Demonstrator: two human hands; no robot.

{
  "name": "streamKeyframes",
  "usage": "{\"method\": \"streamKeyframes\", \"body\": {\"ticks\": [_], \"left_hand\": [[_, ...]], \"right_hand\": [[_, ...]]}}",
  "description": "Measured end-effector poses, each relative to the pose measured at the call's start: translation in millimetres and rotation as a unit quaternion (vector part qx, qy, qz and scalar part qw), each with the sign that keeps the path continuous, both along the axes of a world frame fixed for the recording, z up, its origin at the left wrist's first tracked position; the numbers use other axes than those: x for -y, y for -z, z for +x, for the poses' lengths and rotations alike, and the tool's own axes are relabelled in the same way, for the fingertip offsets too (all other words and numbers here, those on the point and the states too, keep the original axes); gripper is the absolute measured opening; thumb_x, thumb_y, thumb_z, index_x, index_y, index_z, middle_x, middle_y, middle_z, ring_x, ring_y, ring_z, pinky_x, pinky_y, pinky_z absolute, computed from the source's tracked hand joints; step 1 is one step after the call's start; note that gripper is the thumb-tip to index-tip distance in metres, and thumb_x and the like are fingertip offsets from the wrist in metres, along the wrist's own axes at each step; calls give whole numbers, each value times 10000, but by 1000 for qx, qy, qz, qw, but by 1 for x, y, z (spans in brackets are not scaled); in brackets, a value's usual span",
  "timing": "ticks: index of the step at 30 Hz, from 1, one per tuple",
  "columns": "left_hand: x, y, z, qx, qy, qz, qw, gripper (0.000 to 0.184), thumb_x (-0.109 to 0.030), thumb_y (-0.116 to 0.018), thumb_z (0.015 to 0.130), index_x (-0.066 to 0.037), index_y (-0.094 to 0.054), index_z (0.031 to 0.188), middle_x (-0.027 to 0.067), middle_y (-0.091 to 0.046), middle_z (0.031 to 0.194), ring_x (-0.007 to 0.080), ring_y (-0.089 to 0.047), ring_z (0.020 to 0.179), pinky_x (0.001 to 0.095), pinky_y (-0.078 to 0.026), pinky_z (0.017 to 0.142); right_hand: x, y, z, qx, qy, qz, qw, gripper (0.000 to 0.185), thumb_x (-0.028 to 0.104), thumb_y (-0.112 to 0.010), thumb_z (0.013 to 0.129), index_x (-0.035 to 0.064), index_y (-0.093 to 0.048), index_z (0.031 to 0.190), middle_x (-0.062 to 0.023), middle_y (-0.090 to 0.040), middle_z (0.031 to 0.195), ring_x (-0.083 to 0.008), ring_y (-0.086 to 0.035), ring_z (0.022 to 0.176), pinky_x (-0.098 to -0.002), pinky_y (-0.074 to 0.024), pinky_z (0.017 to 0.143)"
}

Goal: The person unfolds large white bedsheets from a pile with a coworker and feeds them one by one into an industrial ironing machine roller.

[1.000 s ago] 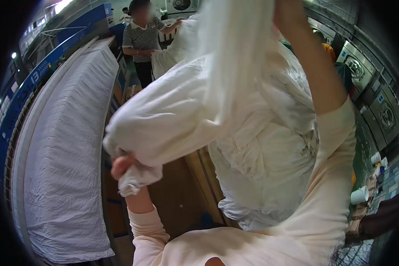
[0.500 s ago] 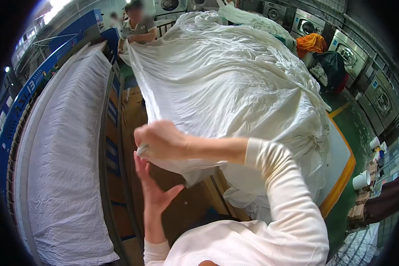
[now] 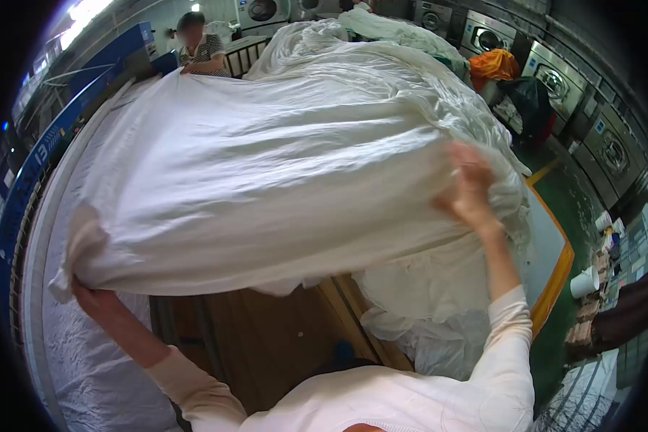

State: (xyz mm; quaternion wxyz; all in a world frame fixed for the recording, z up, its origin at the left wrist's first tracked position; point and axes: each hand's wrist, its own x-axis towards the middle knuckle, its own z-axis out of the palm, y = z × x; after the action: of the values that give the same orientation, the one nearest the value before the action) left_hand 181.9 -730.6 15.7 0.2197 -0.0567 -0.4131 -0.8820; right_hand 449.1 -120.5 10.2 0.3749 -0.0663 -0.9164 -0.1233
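Note:
A large white sheet (image 3: 266, 201) stretches between me and a co-worker at the far left. Its near left corner is bunched around my left hand (image 3: 86, 288), which is closed on the cloth; the fabric hides most of the fingers. My right hand (image 3: 471, 183) is over the right part of the sheet, blurred by motion, with thumb and fingers apart. Beneath the left side of the sheet lies the white padded bed (image 3: 108, 360) of a blue machine (image 3: 32, 169).
A co-worker (image 3: 203, 54) holds the sheet's far edge. A heap of white linen (image 3: 439, 93) rises behind and to the right. Washing machines (image 3: 486, 34) line the back, near an orange cloth (image 3: 493, 66). A white bucket (image 3: 585, 282) stands on the floor at right.
My left hand has moved left, carrying the sheet's corner over the padded bed. My right hand has come away from the left hand and swung right. The sheet now spans the gap.

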Motion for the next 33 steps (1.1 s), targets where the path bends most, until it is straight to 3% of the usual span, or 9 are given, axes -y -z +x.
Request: {"method": "streamKeyframes", "body": {"ticks": [5, 8, 13, 17, 20, 21, 24, 29, 33], "left_hand": [[34, 40, -48, 148, -27, 35, 988, 506, -347, -482, 911, -2, -451, 1280, 134, -483, 1300, 295, -470, 1180, 466, -388, 1002], [19, 121, -49, 218, 37, 60, 973, 467, -306, -488, 923, 6, -458, 1269, 126, -507, 1281, 283, -500, 1151, 422, -389, 1007], [41, 171, -37, 213, -2, -4, 977, 449, -277, -496, 930, 53, -465, 1232, 159, -548, 1196, 275, -536, 1098, 370, -413, 967], [38, 163, -25, 161, -55, -72, 983, 466, -294, -492, 934, 59, -451, 1235, 156, -511, 1236, 251, -501, 1134, 353, -377, 987], [52, 126, -15, 143, -50, -108, 983, 477, -295, -478, 943, 67, -434, 1250, 161, -496, 1260, 236, -495, 1138, 337, -353, 1008], [63, 121, -13, 130, -52, -123, 983, 474, -298, -477, 944, 63, -432, 1249, 163, -497, 1253, 235, -500, 1126, 343, -361, 1002], [94, 84, 21, 109, -35, -71, 991, 446, -301, -460, 947, 60, -458, 1209, 169, -524, 1193, 240, -526, 1081, 338, -394, 964], [63, -98, 197, 136, -440, -397, 794, 383, -317, -361, 956, 5, -531, 1073, 154, -575, 1043, 270, -595, 941, 376, -490, 826], [93, -102, 180, 122, -478, -429, 757, 368, -308, -387, 951, 11, -534, 1059, 150, -588, 1018, 267, -601, 905, 373, -497, 806]], "right_hand": [[-54, 11, 25, 8, 119, -85, 989, 586, 506, -651, 749, 92, -579, 1157, -49, -607, 1104, -261, -528, 1063, -416, -348, 942], [-48, 13, -13, -164, 79, -217, 959, 414, 409, -627, 806, 69, -628, 1043, -78, -639, 961, -248, -569, 953, -378, -408, 855], [126, -83, -81, -399, -43, -571, 716, 360, 238, -613, 805, 16, -570, 1085, -206, -589, 1072, -326, -543, 1029, -393, -413, 882], [262, -57, -93, -243, -138, -256, 925, 403, 133, -597, 723, 7, -535, 1100, -172, -518, 1160, -326, -463, 1126, -399, -362, 959], [404, -62, -109, -169, -236, -62, 955, 302, 28, -583, 692, 51, -542, 991, -109, -539, 978, -292, -496, 1055, -428, -329, 992], [447, -60, -125, -218, -355, -109, 903, 172, 37, -552, 764, 20, -518, 932, -92, -504, 788, -236, -504, 817, -387, -378, 780], [566, -83, -106, -19, -595, -625, 505, 107, 59, -525, 853, -40, -504, 889, -144, -528, 644, -210, -530, 617, -378, -436, 601], [710, -84, -98, -35, -602, -675, 425, 223, 83, -483, 883, -55, -460, 1057, -237, -535, 983, -289, -520, 944, -393, -414, 839], [781, -81, -125, -120, -544, -734, 388, 267, 100, -466, 891, -62, -416, 1097, -241, -511, 1022, -296, -495, 989, -401, -396, 876]]}}
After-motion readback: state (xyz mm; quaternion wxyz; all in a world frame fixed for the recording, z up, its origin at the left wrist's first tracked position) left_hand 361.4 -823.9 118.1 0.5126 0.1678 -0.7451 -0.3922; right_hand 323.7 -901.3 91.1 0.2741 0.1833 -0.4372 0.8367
